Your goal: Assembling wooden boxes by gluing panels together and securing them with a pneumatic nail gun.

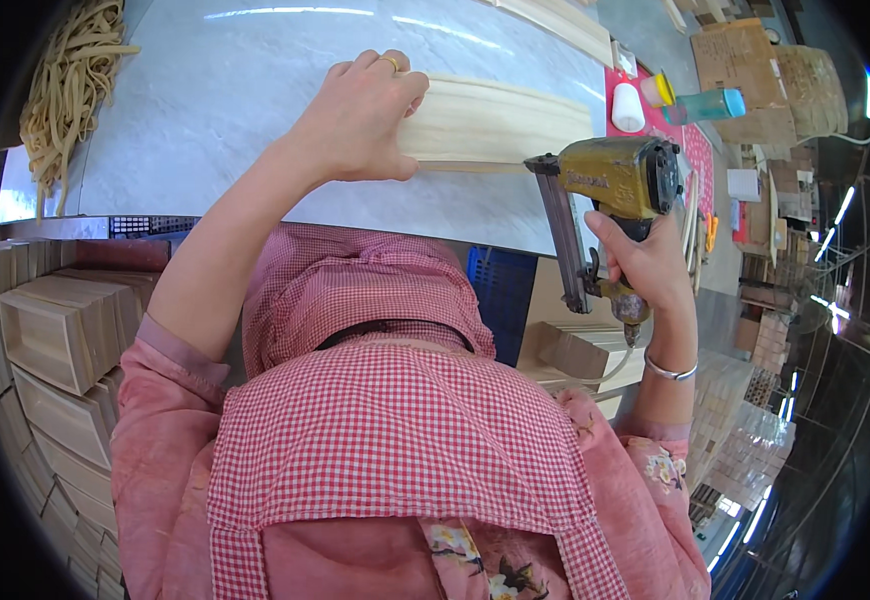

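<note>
left hand (360,115) clamped over end of pale wooden box frame (490,125) on grey marble-look table (215,100). right hand (645,265) grips yellow pneumatic nail gun (610,195), nose beside frame's near edge.

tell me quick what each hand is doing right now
Left hand: closed on the wooden piece, pressing it to the table.
Right hand: closed around the nail gun.

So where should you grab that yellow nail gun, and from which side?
Probably by its handle below the yellow body, from the right, as the right hand holds the nail gun. The long magazine and nose stick out leftward toward the wooden piece, so avoid that end.
</note>
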Demonstrator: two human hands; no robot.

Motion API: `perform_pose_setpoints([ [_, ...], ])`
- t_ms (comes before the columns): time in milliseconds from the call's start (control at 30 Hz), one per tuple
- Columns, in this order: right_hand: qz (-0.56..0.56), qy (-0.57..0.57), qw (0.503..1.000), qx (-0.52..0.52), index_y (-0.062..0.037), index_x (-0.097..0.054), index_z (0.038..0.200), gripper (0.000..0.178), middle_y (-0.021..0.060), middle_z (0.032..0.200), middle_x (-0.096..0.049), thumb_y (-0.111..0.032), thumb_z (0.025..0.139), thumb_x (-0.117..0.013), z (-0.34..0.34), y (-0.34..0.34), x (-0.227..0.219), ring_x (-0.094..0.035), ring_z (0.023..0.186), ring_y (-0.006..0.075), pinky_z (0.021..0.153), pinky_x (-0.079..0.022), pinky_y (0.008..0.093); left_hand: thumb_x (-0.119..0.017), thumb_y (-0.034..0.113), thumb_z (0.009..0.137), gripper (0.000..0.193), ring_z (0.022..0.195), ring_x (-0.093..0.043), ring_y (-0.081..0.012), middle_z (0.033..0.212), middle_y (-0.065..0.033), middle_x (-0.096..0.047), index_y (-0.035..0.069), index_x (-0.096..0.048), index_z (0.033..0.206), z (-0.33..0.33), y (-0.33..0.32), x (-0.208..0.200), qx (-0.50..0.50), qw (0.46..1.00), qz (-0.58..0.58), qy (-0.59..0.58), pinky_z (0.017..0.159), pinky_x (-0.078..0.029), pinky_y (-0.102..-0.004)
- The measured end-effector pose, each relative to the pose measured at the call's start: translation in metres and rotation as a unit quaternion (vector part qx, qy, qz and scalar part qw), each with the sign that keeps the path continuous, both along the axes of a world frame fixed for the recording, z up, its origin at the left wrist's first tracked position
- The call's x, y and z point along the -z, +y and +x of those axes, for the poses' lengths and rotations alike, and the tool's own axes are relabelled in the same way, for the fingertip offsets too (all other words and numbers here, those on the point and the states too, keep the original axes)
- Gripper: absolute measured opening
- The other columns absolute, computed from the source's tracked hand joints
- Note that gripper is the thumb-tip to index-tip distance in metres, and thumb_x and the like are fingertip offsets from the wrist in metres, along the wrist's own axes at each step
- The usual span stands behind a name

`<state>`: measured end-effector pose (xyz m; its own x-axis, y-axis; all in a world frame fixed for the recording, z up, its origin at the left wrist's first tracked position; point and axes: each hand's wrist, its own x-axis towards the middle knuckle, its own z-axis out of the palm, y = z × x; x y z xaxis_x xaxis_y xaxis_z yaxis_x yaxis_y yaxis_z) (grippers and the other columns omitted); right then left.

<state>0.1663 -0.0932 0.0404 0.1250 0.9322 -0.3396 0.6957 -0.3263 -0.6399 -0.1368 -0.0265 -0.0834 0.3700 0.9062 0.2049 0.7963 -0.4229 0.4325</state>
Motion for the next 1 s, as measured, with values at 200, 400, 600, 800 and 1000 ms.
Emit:
perform_pose_setpoints([
  [200, -0.006, -0.055, 0.998, -0.003, 0.0036, -0.069, 0.096, 0.024, 0.0037, 0.060, -0.061, -0.017, 0.087, -0.078, -0.014, -0.001, -0.011, -0.049, 0.044, 0.0093, 0.041, -0.038, 0.0235, -0.083, 0.017, 0.060, 0.048, 0.108, -0.055, -0.0313, 0.127, -0.0110, -0.057, 0.011, -0.052, 0.096, -0.010, -0.001, 0.011, 0.024, 0.999, 0.022, -0.036, 0.101, -0.045, -0.0401],
  [400, 0.052, 0.003, 0.998, -0.037, 0.0043, -0.069, 0.099, 0.026, 0.0052, 0.067, -0.064, -0.016, 0.086, -0.078, -0.036, -0.006, -0.014, -0.052, 0.048, 0.0098, 0.043, -0.040, 0.0239, -0.082, 0.012, 0.063, 0.052, 0.118, -0.054, -0.0339, 0.140, -0.0116, -0.050, 0.012, -0.046, 0.101, -0.032, -0.010, 0.024, 0.049, 0.984, -0.033, -0.167, 0.102, -0.047, -0.0421],
  [600, 0.001, -0.032, 0.996, -0.083, 0.0052, -0.068, 0.104, 0.030, 0.0088, 0.080, -0.071, -0.015, 0.085, -0.079, -0.080, -0.008, -0.015, -0.060, 0.059, 0.0128, 0.051, -0.048, 0.0257, -0.082, 0.010, 0.063, 0.054, 0.121, -0.054, -0.0351, 0.145, -0.0121, -0.046, 0.012, -0.045, 0.102, -0.032, -0.010, 0.027, 0.054, 0.973, -0.080, -0.211, 0.098, -0.049, -0.0419],
  [800, 0.004, 0.002, 0.991, -0.131, 0.0056, -0.068, 0.109, 0.033, 0.0115, 0.092, -0.074, -0.015, 0.085, -0.079, -0.096, -0.006, -0.005, -0.066, 0.073, 0.0163, 0.064, -0.054, 0.0288, -0.082, 0.010, 0.063, 0.054, 0.120, -0.055, -0.0349, 0.144, -0.0122, -0.045, 0.012, -0.045, 0.102, -0.032, -0.011, 0.036, 0.058, 0.968, -0.051, -0.240, 0.096, -0.049, -0.0401],
  [1000, -0.012, -0.004, 0.993, -0.118, 0.0055, -0.068, 0.112, 0.034, 0.0125, 0.096, -0.075, -0.015, 0.086, -0.079, -0.103, -0.006, -0.004, -0.067, 0.077, 0.0173, 0.067, -0.055, 0.0299, -0.081, 0.010, 0.062, 0.055, 0.118, -0.055, -0.0343, 0.144, -0.0122, -0.046, 0.011, -0.045, 0.103, -0.031, -0.011, 0.039, 0.065, 0.965, -0.037, -0.253, 0.095, -0.049, -0.0397],
])
